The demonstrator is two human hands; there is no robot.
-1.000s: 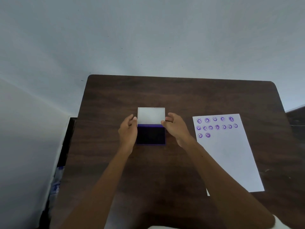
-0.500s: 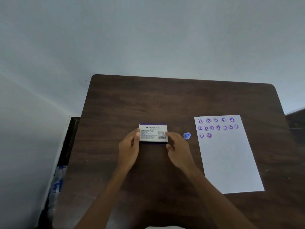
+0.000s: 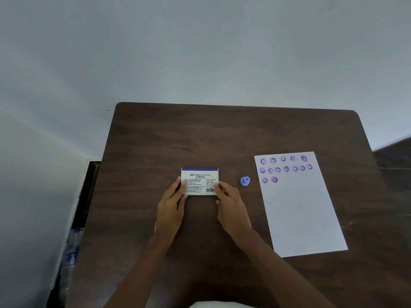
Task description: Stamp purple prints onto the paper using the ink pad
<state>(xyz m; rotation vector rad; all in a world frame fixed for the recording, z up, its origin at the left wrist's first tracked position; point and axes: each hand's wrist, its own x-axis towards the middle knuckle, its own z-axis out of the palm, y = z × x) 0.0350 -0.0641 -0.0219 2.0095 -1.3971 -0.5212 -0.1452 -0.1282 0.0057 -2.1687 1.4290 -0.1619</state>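
The ink pad (image 3: 199,181), open a second ago, is now shut, lightly held at its sides by left hand (image 3: 172,202) and right hand (image 3: 231,204), apparently ending stamping on the paper (image 3: 302,214).

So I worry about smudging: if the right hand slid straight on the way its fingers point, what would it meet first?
Probably only bare table: the right hand points along the closed stamp pad's right edge, away from the paper.

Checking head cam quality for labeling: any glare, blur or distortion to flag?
Head view: dim, even light, no glare on the paper; the table edges bow from the wide lens; the ink pad brand line reads, its fine print is too soft; the prints' faces blur; both hands sharp.
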